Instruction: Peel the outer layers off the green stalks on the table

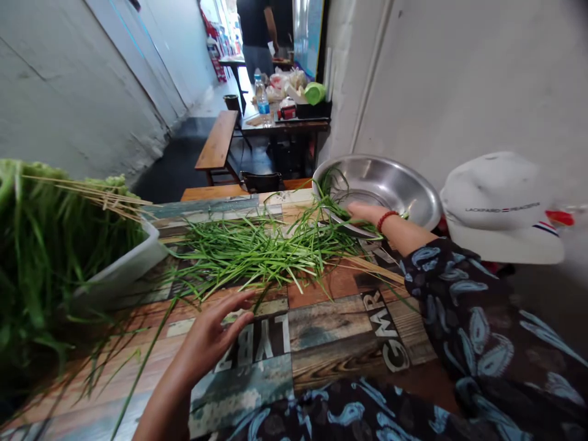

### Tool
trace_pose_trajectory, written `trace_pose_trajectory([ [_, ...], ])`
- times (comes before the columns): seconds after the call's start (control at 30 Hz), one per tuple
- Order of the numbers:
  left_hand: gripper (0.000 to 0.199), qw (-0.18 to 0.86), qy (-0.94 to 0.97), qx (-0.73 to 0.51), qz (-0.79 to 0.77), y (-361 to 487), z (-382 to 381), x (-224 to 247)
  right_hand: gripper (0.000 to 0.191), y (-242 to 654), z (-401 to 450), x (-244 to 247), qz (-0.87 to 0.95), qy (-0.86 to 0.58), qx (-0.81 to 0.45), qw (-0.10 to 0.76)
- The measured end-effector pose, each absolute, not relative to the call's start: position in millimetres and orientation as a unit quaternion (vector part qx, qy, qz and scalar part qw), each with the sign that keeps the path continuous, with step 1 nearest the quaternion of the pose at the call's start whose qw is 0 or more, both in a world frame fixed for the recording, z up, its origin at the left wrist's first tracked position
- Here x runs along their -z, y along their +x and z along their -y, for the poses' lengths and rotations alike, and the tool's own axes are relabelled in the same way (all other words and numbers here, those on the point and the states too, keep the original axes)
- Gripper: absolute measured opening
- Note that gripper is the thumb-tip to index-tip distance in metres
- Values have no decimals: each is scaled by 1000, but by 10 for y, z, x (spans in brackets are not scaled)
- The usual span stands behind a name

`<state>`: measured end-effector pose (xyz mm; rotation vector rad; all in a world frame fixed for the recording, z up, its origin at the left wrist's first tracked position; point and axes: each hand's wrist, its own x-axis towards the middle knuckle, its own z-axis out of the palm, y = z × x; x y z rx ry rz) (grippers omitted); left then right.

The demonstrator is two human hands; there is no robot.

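Observation:
A loose heap of long green stalks (pixel 266 248) lies across the patterned tabletop (pixel 331 331). My left hand (pixel 225 324) is just in front of the heap, its fingers apart and nothing in them. At the right, my right hand (pixel 365 214) reaches over the near rim of a steel bowl (pixel 408 184); green stalks lie around and under it, and its fingertips are hidden, so its grip cannot be made out. Some stalks hang over the bowl's left rim. Thin wooden skewers (pixel 374 269) rest on the table below the bowl.
A white tray (pixel 133 260) piled with leafy greens (pixel 37 257) and skewers stands at the left. A white cap (pixel 498 202) is right of the bowl. Beyond are a bench (pixel 219 141), a cluttered table with a bottle (pixel 261 101), and a standing person (pixel 256 37).

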<state>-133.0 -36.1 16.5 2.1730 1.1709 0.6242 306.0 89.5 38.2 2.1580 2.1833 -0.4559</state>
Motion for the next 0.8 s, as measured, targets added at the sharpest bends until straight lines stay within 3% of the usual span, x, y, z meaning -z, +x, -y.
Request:
trace_pose_trajectory([
  [0.23,44,294,822,-226,-433,-1375,388,-194,19,3100,-899,-1349,-706,700,24,-107],
  [0.33,45,291,826,-222,-428,-1369,375,-190,22,2779,-873,-1748,-758,620,-64,-192],
  [0.43,44,284,835,-215,-418,-1341,378,-182,24,2187,-777,-1902,-798,563,-84,-199],
  [0.63,45,304,834,-179,-425,-1321,425,-180,28,901,-517,-1142,-846,522,1,-108],
  [0.73,46,304,836,-166,-426,-1356,454,-192,39,674,-399,-717,-879,474,40,-28],
  [0.8,46,306,835,-162,-427,-1396,462,-200,42,777,-299,-639,-899,434,48,-31],
])
